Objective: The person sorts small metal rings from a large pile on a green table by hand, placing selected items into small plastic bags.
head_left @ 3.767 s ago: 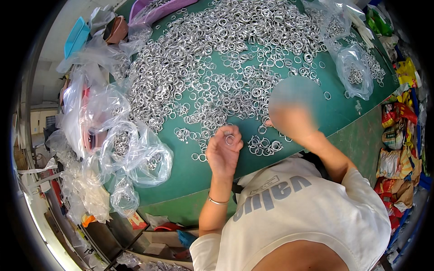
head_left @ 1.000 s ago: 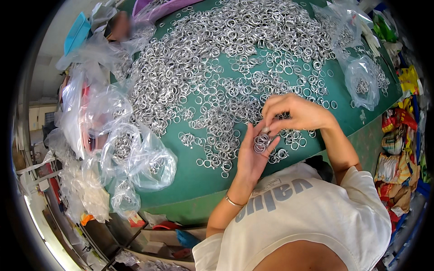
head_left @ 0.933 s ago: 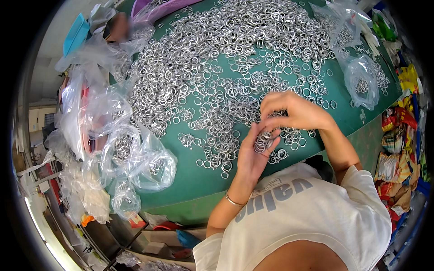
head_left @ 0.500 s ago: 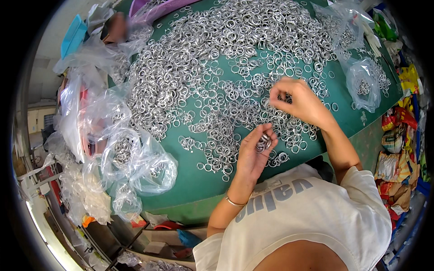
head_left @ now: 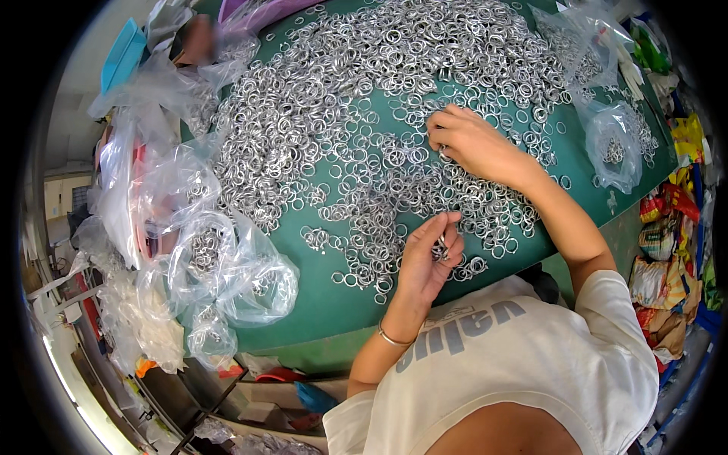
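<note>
Some shiny silver rings (head_left: 439, 249) lie clasped in the left hand (head_left: 426, 259), right hand's (head_left: 476, 145) grip unclear.

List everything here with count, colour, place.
Flat table: one, green, centre
Small round metal rings: uncountable, silver, heaped across table
Plastic bags: several, clear, table's left and right
Angular plastic tray: one, light blue, upper left
Long plastic tray: one, purple, top edge
Soft packages: many, multicoloured, right edge
Round metal bracelet: one, silver, left wrist
Cloth shirt: one, white, lower right
Left hand: one, bare, closed around rings
Right hand: one, bare, at heaped rings
</note>
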{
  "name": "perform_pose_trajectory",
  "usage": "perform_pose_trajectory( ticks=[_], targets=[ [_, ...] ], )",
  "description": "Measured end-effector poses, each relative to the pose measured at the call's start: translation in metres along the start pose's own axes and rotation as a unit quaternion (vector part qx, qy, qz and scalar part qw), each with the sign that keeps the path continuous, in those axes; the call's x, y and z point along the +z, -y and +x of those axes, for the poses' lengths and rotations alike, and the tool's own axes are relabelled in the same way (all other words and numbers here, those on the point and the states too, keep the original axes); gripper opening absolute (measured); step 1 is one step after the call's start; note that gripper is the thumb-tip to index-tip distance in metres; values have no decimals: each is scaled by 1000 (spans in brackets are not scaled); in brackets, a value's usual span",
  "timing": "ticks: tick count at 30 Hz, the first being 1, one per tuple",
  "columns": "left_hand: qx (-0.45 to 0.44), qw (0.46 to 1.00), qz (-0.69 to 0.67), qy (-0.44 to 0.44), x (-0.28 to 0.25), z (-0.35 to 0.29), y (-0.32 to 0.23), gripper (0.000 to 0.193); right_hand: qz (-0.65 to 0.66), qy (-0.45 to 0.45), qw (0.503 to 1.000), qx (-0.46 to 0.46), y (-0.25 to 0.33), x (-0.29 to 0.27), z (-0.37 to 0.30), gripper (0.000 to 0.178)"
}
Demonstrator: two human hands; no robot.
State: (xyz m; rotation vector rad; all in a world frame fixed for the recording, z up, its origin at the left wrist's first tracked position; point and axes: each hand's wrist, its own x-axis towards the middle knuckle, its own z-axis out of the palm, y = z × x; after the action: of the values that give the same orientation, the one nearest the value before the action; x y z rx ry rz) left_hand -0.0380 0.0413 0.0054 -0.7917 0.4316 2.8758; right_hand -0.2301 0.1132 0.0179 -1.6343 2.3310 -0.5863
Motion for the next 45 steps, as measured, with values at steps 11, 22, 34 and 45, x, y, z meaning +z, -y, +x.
perform_pose_trajectory(
  ticks=[11,22,34,45],
  targets=[
    [14,992,-22,-121,29,-1,-3,31,290,35,956,3,27,-33,-31,8],
    [5,1000,13,14,0,-8,6,26,-39,-116,991,59,17,32,12,12],
    [87,991,-53,-91,12,-8,5,35,287,151,945,50,47,-23,-20,8],
    [66,996,54,-12,1,-19,9,20,-47,-102,994,12,22,41,19,31]
  ],
)
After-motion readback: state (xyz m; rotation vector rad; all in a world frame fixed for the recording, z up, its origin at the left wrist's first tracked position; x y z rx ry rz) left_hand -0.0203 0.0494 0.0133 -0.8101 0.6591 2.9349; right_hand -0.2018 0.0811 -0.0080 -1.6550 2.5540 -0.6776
